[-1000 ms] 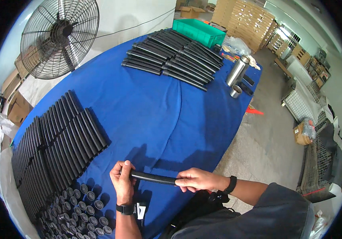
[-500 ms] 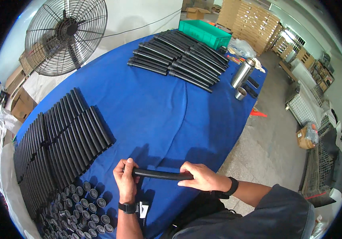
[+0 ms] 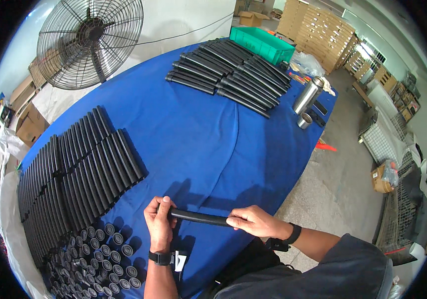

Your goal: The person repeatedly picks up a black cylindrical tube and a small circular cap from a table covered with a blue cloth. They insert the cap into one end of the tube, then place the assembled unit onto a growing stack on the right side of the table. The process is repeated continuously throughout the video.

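A black tube (image 3: pixel 199 217) lies level between my two hands above the near part of the blue-covered table. My left hand (image 3: pixel 159 222) is closed around its left end, thumb on top. At the other end, my right hand (image 3: pixel 253 220) pinches the tube between thumb and fingers. Left of my hands, several rows of similar black tubes (image 3: pixel 81 162) lie side by side. Below those stands a cluster of short black round-ended parts (image 3: pixel 105 259), close to my left wrist.
The table's blue cloth (image 3: pixel 193 134) carries a second stack of black tubes (image 3: pixel 231 74) at the far side. Behind it sits a green crate (image 3: pixel 263 45). A steel flask (image 3: pixel 309 95) and its cup (image 3: pixel 304 120) stand at the right edge. A large fan (image 3: pixel 91 35) stands far left.
My right hand has shifted its grip to the tube's right end, its fingers now extended along it. The whole view has moved slightly; my left hand keeps its hold.
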A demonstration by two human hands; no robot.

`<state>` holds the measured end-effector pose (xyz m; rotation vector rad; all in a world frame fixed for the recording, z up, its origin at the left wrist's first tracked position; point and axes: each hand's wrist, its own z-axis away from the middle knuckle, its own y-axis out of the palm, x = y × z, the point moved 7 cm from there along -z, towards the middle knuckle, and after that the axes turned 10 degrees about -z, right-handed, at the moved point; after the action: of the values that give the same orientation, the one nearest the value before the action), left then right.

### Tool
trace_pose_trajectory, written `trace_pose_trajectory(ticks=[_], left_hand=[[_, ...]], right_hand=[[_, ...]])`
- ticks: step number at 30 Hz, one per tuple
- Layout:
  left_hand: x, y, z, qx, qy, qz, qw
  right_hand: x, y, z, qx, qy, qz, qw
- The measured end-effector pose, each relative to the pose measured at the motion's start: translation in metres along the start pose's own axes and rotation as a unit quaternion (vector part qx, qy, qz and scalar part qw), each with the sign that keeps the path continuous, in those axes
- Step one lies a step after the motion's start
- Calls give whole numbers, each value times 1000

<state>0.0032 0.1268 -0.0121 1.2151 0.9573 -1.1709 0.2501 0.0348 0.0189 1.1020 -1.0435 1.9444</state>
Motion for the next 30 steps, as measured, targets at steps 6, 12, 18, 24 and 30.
trace_pose_trajectory(ticks=[6,12,18,24,30], left_hand=[[-2,1,1,1,-3,3,1000],[2,0,-1,0,-1,17,1000],[2,0,-1,5,2,23,1000],[0,0,0,-6,-3,36,999],[-1,-1,1,2,-2,38,999]], right_hand=[[25,-5,7,-105,-132,5,986],[28,-6,6,-74,-96,22,992],[20,-9,6,-80,-85,0,993],[28,-8,7,-108,-184,50,976],[22,-10,3,-49,-65,72,994]])
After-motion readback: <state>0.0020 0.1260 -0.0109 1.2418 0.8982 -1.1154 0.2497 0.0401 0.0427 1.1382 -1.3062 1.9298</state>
